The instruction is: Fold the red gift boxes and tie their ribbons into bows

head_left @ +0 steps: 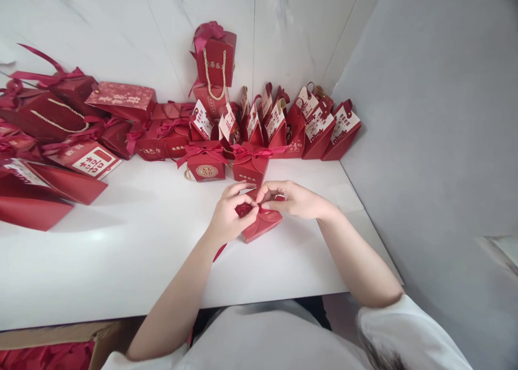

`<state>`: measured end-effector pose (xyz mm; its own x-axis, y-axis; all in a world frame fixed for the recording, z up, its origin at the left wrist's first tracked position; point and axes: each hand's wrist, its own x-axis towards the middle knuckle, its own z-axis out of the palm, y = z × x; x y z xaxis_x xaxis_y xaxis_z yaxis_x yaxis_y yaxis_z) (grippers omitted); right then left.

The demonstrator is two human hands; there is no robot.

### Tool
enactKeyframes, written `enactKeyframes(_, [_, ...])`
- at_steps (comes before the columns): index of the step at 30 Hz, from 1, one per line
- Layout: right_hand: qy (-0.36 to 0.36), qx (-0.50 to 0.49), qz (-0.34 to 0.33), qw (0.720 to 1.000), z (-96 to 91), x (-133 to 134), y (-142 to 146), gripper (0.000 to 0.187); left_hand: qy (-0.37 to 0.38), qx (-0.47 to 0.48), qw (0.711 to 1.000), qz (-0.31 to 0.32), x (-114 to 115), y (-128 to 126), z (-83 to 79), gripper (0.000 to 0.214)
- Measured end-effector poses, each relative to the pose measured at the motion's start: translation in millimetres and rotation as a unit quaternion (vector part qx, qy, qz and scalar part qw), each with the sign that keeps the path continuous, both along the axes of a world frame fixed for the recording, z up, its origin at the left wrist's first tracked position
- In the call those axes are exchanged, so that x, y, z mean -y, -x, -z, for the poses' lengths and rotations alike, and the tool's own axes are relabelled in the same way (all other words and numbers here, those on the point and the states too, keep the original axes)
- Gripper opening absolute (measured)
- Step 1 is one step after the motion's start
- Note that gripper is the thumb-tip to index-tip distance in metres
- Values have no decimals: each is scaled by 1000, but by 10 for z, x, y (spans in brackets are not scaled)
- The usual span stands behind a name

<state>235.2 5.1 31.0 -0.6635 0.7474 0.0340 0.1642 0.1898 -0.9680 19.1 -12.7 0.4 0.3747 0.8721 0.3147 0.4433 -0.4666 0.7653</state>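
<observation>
Head view: small red box [261, 224] on white table [121, 251] near front edge, both hands over its top; left hand [229, 216] and right hand [293, 199] fingertips pinched together on red ribbon [245, 208], likely to hold it taut; box contents unseen; beyond, two bow-tied boxes [226, 162], closed; row of tagged boxes [307, 124] against wall; gift bags [60, 122] left; cardboard carton [101, 340] below table edge, red material inside

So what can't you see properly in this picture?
- Head view: the top of the small red box is covered by the left hand and right hand.
- The ribbon mostly runs under the left wrist.
- Gold writing on the back boxes is too small.
- The cardboard box is cut off below.
</observation>
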Motion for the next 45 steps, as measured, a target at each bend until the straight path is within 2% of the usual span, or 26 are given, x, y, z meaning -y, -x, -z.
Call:
enactKeyframes(5, [9,-4,-29,1000,25,-8,-50,12,34,-17,999,16,-6,13,-5,5])
enactKeyframes(9, [48,-16,-39,998,-1,5,-124,17,81,-10,996,28,3,82,-98,7])
enactKeyframes(11, [70,-4,-36,997,-11,16,-178,27,80,-7,997,12,13,152,-169,14])
enactKeyframes(13, [78,11,-29,996,0,24,-226,37,47,-30,998,-12,34,230,-235,19])
enactKeyframes(16, [84,10,-24,996,51,22,-265,38,-5,-90,996,-26,86,323,-288,15])
enactKeyframes(18, [95,1,-27,995,89,16,-271,36,-13,-116,992,-48,124,361,-296,12])
enactKeyframes(21, [97,2,-23,995,117,10,-284,44,24,-134,986,-92,156,420,-314,13])
enactKeyframes(23, [90,8,-15,996,120,8,-305,50,73,-136,984,-93,152,487,-361,16])
enactKeyframes(25, [96,3,-17,995,125,1,-326,48,139,-139,978,-66,125,578,-436,20])
enactKeyframes(27, [117,-18,-24,993,148,-15,-338,43,227,-137,964,-8,77,673,-520,23])
enactKeyframes(29, [142,-44,-31,988,189,-38,-338,39,335,-126,931,71,17,743,-586,23])
enactKeyframes(32, [173,-77,-36,981,256,-69,-331,39,472,-95,861,164,-67,770,-622,21])
enactKeyframes(34, [188,-92,-39,977,280,-76,-329,38,520,-76,826,204,-108,745,-607,23])
enactKeyframes(37, [198,-108,-39,973,282,-70,-332,37,536,-49,806,247,-152,689,-545,21])
enactKeyframes(40, [191,-118,-24,974,275,-61,-336,38,501,24,832,239,-193,636,-460,24])
enactKeyframes(43, [188,-125,-19,974,273,-52,-331,38,401,110,887,200,-212,547,-403,29])
enactKeyframes(45, [191,-134,-16,972,272,-41,-319,37,335,131,917,174,-201,449,-392,33])
